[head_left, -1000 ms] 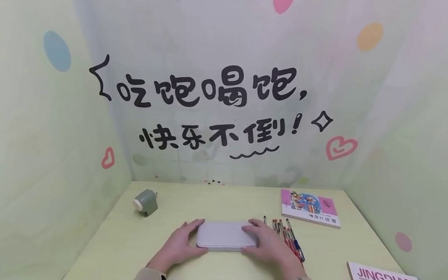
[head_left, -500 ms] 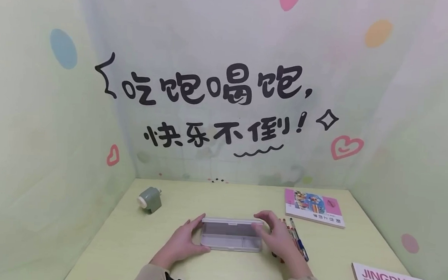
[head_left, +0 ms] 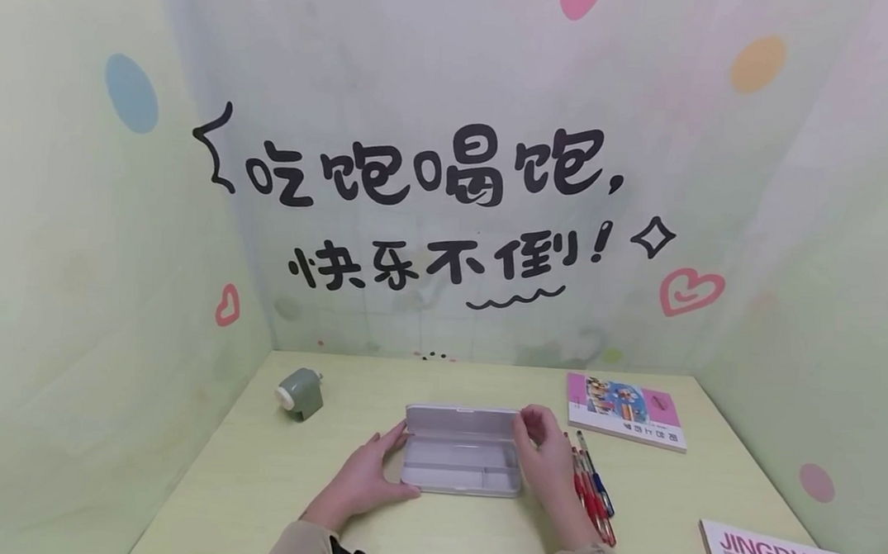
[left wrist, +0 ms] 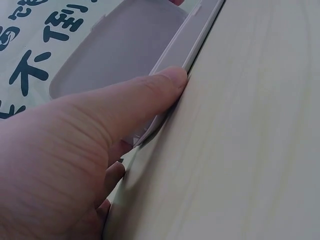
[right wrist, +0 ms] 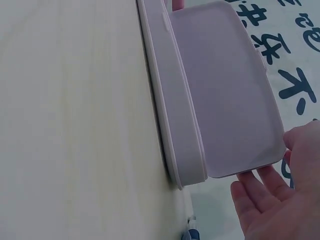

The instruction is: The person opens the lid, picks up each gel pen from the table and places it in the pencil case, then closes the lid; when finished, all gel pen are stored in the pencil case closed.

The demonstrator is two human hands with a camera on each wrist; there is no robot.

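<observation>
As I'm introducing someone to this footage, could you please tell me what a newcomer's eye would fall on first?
The bold black lettering across the back wall probably comes first. Then comes the open pale case on the table, the left grip at one end and the right grip on its raised lid. A cluster of pens lies to its right.

From where I stand, three pale walls close in round the desk (head_left: 241, 483): a left wall (head_left: 63, 310), a back wall (head_left: 424, 53) and a right wall (head_left: 821, 326), washed in soft green, with a lilac tint at the back. Two lines of chunky black Chinese lettering (head_left: 467, 166) run across the back, a wavy line (head_left: 515, 298) underneath. A blue oval (head_left: 131, 93) decorates the left side, an orange oval (head_left: 758, 64) sits high up, and a mauve dot (head_left: 817, 482) lies low on the right. The desk top is pale yellowish, faintly grained, under even light.
</observation>
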